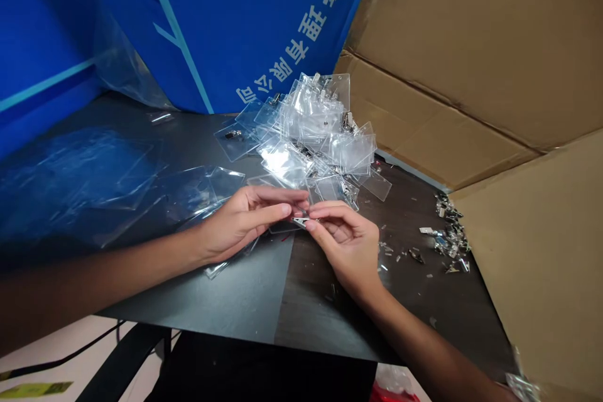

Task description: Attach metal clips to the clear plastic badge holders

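Metal clip (300,221) pinched between left hand (245,221), right hand (349,242).

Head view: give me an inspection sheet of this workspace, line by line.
surface: dark table, small bits scattered on its right part.
job's things: metal clip held against a clear sleeve.
clutter: pile of sleeves behind; heap of loose clips at right; plastic bags at left.
grips: left hand shut on the clear sleeve; right hand pinching the metal clip.
cables: one black cable below the table edge, at left.
surroundings: blue board behind; cardboard at right.
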`<move>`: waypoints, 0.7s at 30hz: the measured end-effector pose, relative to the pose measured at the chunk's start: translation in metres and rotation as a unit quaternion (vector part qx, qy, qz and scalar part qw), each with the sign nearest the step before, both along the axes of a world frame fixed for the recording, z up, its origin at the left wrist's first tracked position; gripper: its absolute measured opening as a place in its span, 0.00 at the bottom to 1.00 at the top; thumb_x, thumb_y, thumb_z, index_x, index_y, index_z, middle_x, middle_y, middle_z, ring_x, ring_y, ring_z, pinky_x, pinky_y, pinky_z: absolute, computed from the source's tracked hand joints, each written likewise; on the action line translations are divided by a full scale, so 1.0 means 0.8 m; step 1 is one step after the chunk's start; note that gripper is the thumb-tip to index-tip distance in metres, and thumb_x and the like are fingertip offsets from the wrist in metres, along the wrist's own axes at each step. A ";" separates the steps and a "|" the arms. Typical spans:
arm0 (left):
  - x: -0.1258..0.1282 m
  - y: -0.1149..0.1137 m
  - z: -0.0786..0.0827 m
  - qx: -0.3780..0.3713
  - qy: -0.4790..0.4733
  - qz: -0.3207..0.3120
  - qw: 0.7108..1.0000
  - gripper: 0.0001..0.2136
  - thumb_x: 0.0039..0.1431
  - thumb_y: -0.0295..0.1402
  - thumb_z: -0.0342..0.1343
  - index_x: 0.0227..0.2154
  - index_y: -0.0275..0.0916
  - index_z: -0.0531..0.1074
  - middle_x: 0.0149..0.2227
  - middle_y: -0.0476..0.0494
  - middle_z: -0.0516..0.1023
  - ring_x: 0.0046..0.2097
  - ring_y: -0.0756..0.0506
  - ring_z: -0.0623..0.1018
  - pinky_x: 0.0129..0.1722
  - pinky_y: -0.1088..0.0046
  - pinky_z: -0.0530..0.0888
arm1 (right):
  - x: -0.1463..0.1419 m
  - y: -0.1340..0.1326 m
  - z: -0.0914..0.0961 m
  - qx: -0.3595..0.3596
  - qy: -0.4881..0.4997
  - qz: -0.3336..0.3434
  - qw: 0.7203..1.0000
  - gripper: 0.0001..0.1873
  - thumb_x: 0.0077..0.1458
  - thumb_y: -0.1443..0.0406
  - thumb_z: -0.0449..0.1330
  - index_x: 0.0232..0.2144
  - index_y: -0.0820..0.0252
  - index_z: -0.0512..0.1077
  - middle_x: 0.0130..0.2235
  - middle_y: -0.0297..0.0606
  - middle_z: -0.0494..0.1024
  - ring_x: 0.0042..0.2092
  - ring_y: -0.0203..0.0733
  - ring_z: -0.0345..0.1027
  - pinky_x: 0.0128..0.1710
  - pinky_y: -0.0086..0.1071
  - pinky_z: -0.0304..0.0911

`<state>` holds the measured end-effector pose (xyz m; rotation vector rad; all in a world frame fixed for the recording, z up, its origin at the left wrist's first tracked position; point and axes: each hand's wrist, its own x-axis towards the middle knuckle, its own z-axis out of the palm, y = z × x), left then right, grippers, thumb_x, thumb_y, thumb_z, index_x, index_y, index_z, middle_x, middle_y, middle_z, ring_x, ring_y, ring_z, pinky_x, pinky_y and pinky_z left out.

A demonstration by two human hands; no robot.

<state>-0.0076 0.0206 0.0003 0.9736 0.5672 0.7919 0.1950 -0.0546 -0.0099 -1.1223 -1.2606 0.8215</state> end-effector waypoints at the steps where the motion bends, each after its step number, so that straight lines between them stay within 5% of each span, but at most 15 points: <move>1: -0.001 -0.001 0.000 0.026 0.014 0.009 1.000 0.13 0.59 0.34 0.78 0.47 0.44 0.92 0.43 0.41 0.91 0.47 0.45 0.85 0.49 0.71 0.79 | 0.000 -0.001 0.000 0.006 -0.021 -0.004 1.000 0.03 0.60 0.62 0.75 0.36 0.53 0.84 0.43 0.43 0.84 0.44 0.46 0.81 0.43 0.40 0.81; 6: -0.008 0.002 0.002 0.124 0.087 0.026 0.988 0.15 0.63 0.35 0.74 0.52 0.45 0.90 0.41 0.43 0.88 0.44 0.46 0.81 0.46 0.71 0.75 | 0.010 0.000 0.006 0.002 -0.132 -0.041 0.990 0.08 0.59 0.61 0.73 0.31 0.54 0.79 0.33 0.34 0.74 0.33 0.39 0.67 0.34 0.34 0.68; 10: -0.011 0.003 0.002 0.047 0.065 -0.001 0.997 0.19 0.61 0.33 0.74 0.56 0.45 0.88 0.47 0.42 0.85 0.49 0.44 0.80 0.52 0.69 0.75 | 0.016 0.004 0.005 -0.086 -0.101 0.007 0.991 0.17 0.63 0.54 0.69 0.28 0.54 0.71 0.24 0.26 0.62 0.26 0.35 0.56 0.27 0.30 0.56; 15: -0.013 0.003 0.002 -0.013 0.036 -0.059 0.998 0.30 0.58 0.29 0.73 0.65 0.45 0.82 0.52 0.39 0.82 0.52 0.42 0.79 0.51 0.67 0.76 | 0.017 0.010 0.001 -0.154 -0.007 0.073 0.985 0.23 0.62 0.43 0.70 0.35 0.55 0.75 0.24 0.27 0.69 0.23 0.34 0.58 0.23 0.29 0.56; 21: -0.014 0.004 0.001 -0.096 0.015 -0.060 0.993 0.28 0.52 0.25 0.74 0.58 0.43 0.85 0.49 0.40 0.80 0.52 0.43 0.78 0.50 0.70 0.76 | 0.023 0.013 -0.003 -0.189 0.091 0.090 0.974 0.24 0.58 0.45 0.75 0.41 0.56 0.80 0.27 0.31 0.77 0.24 0.34 0.67 0.25 0.29 0.64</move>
